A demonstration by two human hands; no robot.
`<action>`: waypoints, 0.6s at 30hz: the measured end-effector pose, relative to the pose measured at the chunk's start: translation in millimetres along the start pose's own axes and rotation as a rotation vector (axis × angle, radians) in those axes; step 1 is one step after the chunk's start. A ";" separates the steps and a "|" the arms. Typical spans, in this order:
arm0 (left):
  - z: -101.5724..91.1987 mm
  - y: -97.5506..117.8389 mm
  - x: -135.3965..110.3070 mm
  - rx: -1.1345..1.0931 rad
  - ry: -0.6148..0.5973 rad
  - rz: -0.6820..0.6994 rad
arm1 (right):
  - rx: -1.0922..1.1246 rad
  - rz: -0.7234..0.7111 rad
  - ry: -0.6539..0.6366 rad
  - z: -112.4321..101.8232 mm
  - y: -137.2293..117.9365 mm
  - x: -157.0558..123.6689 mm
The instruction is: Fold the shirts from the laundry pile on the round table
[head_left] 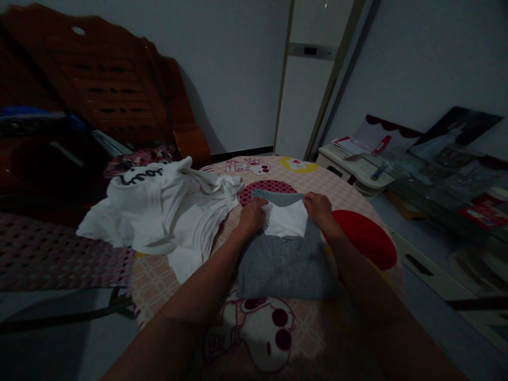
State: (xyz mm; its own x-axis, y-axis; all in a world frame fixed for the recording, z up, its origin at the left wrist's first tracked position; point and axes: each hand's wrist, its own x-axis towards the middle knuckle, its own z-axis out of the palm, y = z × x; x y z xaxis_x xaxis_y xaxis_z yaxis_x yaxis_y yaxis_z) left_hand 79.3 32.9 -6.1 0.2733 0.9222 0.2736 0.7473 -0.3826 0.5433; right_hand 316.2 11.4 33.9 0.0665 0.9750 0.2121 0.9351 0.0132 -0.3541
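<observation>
A grey garment [283, 270] lies spread flat on the round table, its lower edge toward me. On its upper part sits a smaller piece of white cloth [286, 219]; whether it is separate or part of the garment I cannot tell. My left hand [254, 216] is closed at the white cloth's upper left corner. At the opposite upper corner, the fingers of my right hand [318, 207] pinch the cloth's edge. A grey strip of the garment shows beyond both hands. Left of them lies a crumpled white garment [159, 206] with dark lettering.
The table's patterned cover [273, 338] has cartoon figures and a red circle. Behind on the left stands a carved wooden chair [107, 79], with a woven seat [59, 251] nearer me. A glass-topped cabinet [428, 185] with papers and boxes stands right. A tall white appliance [307, 95] stands behind.
</observation>
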 end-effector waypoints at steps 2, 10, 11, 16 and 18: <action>-7.0 0.6 2.8 -0.073 -0.027 0.030 | 0.197 -0.139 -0.115 -6.2 -9.5 -21.1; -39.3 17.0 -22.1 -0.291 -0.576 0.238 | 0.280 -0.580 -0.161 19.9 -7.3 -88.6; -40.7 18.7 -29.0 -0.230 -0.603 0.257 | 0.259 -0.602 -0.151 24.9 -4.3 -91.1; -36.7 25.3 -51.0 0.057 -0.561 0.268 | 0.273 -0.667 -0.150 36.9 2.0 -93.1; -34.0 27.1 -53.1 0.110 -0.545 0.262 | 0.280 -0.678 -0.166 37.1 0.9 -91.9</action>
State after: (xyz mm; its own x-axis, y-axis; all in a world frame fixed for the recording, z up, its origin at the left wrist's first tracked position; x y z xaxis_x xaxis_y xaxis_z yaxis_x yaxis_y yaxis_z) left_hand 64.5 -28.3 21.1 0.7049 0.7053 -0.0746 0.6638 -0.6191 0.4196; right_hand 298.0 -70.0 -19.7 -0.5661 0.7536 0.3340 0.6275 0.6567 -0.4183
